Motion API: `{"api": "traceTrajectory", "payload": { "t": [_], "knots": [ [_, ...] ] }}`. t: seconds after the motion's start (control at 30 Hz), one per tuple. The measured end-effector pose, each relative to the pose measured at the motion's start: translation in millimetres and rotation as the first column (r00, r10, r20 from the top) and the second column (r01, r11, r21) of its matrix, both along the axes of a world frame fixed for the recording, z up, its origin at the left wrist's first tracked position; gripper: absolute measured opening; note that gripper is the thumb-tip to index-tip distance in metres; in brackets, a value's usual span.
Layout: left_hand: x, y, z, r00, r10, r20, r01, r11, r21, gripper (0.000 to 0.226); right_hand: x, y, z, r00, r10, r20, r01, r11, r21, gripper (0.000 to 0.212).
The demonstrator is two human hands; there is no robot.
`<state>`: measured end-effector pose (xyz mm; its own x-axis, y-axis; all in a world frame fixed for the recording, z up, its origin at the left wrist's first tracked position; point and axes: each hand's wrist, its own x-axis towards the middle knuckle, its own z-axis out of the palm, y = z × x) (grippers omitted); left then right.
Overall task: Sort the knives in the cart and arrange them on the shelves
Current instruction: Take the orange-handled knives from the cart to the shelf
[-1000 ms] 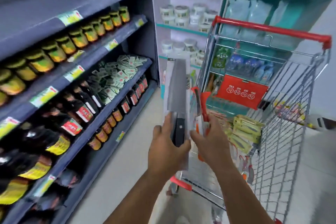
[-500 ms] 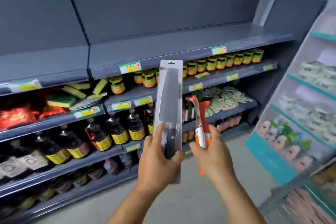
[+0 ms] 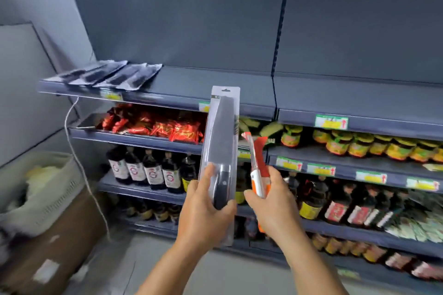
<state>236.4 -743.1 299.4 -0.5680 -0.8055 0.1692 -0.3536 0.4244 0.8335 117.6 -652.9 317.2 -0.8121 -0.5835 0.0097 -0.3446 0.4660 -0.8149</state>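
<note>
Mid-carry, by the look of it: two packaged knives held up in front of the top shelf (image 3: pixel 215 86), neither yet set down. Left hand (image 3: pixel 206 213) wrapped round the lower end of the cleaver pack (image 3: pixel 220 151), thumb across the front over the black handle, fingers curled behind, pack upright with its hang tab level with the top shelf's front edge. Right hand (image 3: pixel 271 201) curled round the orange-and-white handle of the small knife (image 3: pixel 257 170), on a red backing card, tilted slightly, just right of the cleaver pack and lower than the top shelf. Already on the top shelf, at its far left end: a row of dark knife packs (image 3: pixel 107 74) lying flat, overlapping, angled toward the back. Rest of the top shelf bare to the right of that row. Below the top shelf: red snack bags (image 3: pixel 163 127), jars (image 3: pixel 359 143), dark sauce bottles (image 3: pixel 148 170). Next move, probably: reach up and leftward, lay the cleaver pack flat beside the row, matching its angle, then find the small knife its own spot apart, sorted by kind. Needed: a clean release of one pack without dropping the other.
</note>
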Motion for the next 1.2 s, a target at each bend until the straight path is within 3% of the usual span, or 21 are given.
{"api": "traceTrajectory", "payload": {
  "t": [0.33,0.5,0.67,1.0,1.2],
  "knots": [
    [59,-155,27,0.995,0.092,-0.043,-0.094,0.994,-0.049,0.065,41,-162,25,0.992,0.104,-0.075,-0.105,0.994,-0.005,0.07],
    [56,-218,45,0.993,0.115,-0.014,-0.116,0.988,-0.104,0.061,31,-220,48,0.984,0.119,-0.131,-0.124,0.992,-0.032,0.057],
    [25,-275,72,0.992,0.124,0.015,-0.121,0.982,-0.145,0.063,-7,-273,70,0.979,0.074,-0.191,-0.078,0.997,-0.015,0.038],
    [-79,-388,119,0.961,0.194,0.195,-0.15,0.964,-0.219,0.061,-121,-381,91,0.973,0.073,-0.221,-0.05,0.993,0.105,0.032],
    [-126,-434,127,0.908,0.211,0.361,-0.141,0.967,-0.21,0.042,-163,-439,82,0.966,0.116,-0.231,-0.065,0.974,0.217,0.027]
  ]
}}
